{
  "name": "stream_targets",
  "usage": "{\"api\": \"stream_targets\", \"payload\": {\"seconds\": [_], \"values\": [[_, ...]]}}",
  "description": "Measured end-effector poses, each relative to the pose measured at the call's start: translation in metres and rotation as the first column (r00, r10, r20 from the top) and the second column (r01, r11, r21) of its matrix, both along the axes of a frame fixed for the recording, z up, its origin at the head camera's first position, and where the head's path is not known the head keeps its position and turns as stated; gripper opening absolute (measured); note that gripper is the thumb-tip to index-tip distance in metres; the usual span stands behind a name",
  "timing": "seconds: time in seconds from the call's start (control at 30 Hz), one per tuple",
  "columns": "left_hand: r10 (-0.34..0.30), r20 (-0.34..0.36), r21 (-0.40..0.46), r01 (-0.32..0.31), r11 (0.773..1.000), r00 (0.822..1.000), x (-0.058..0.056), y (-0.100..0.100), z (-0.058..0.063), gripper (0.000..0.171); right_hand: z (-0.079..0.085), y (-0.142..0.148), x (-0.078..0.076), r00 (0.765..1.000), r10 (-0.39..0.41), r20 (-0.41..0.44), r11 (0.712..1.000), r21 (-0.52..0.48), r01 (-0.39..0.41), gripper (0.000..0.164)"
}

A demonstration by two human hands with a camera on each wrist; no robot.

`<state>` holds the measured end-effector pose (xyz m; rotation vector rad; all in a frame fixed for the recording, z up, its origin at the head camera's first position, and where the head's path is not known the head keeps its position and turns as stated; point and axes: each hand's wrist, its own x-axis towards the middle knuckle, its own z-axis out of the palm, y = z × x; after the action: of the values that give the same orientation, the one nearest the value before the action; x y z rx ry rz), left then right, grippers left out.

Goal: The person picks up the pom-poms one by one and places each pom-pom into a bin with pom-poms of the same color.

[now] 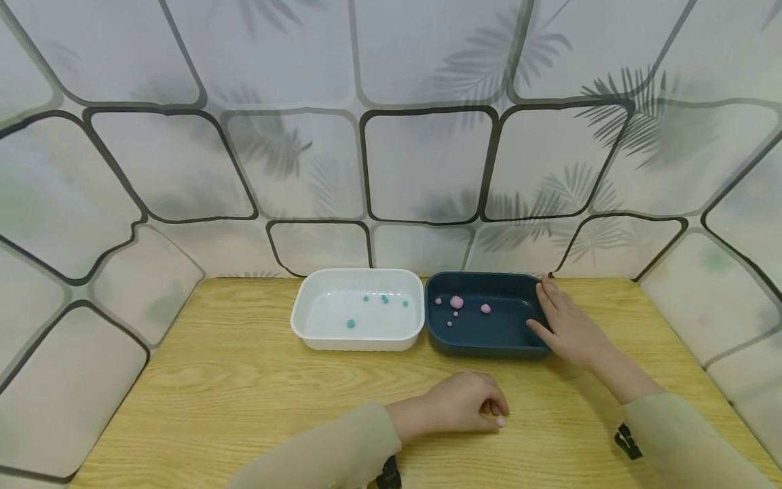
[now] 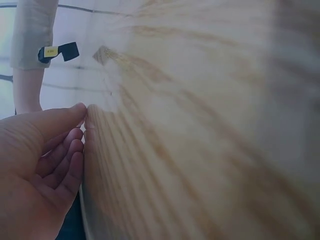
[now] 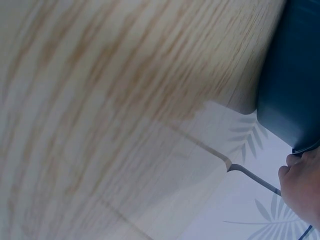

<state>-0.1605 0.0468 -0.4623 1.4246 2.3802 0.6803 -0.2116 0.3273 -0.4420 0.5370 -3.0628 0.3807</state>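
Beyond the left hand stands a dark blue tray [image 1: 489, 352] holding several pink balls [image 1: 456, 302] of different sizes. My right hand [image 1: 571, 329] rests on its right end, fingers fairly straight along the rim and thumb reaching over the inside. In the right wrist view, those fingertips [image 3: 286, 172] are at the tray's corner. My left hand [image 1: 467, 404] lies low on the wooden table in front of the tray, fingers loosely curled. Its thumb tip touches the tabletop in the left wrist view, apart from the fingers. A small pink spot shows at that thumb tip; I cannot tell whether it is a ball.
A white tray [image 1: 357, 343] stands right beside the blue one, on its left, with several small teal balls [image 1: 351, 323] inside. Both trays sit near the back edge of the wooden table [image 1: 244, 380]. A patterned cloth wall [image 1: 427, 163] rises behind and at both sides.
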Motion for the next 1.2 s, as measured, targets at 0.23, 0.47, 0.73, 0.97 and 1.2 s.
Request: {"api": "stream_targets", "payload": {"seconds": [0.23, 0.47, 0.73, 0.97, 1.2], "values": [[-0.024, -0.023, -0.003, 0.024, 1.000, 0.999, -0.0009, 0.0021, -0.0004, 0.013, 0.0018, -0.0011, 0.0006, 1.000, 0.000, -0.001, 1.000, -0.006, 0.000, 0.087], [-0.034, -0.068, -0.008, 0.033, 0.999, 0.997, -0.0021, 0.0047, -0.0029, 0.008, 0.0010, -0.0012, 0.0011, 1.000, 0.003, -0.013, 1.000, 0.004, -0.003, 0.087], [-0.011, -0.024, 0.024, 0.012, 1.000, 1.000, -0.0033, 0.0040, -0.0079, 0.008, 0.0011, -0.0016, 0.0013, 1.000, 0.000, -0.008, 1.000, 0.002, 0.000, 0.087], [0.039, 0.047, 0.052, -0.042, 0.998, 0.998, -0.0038, 0.0028, -0.0084, 0.010, 0.0017, -0.0023, 0.0019, 1.000, 0.002, -0.009, 1.000, -0.010, -0.002, 0.086], [0.058, 0.073, 0.072, -0.063, 0.995, 0.996, -0.0035, 0.0011, -0.0046, 0.010, 0.0027, -0.0028, 0.0026, 1.000, 0.002, -0.009, 1.000, -0.014, -0.002, 0.086]]}}
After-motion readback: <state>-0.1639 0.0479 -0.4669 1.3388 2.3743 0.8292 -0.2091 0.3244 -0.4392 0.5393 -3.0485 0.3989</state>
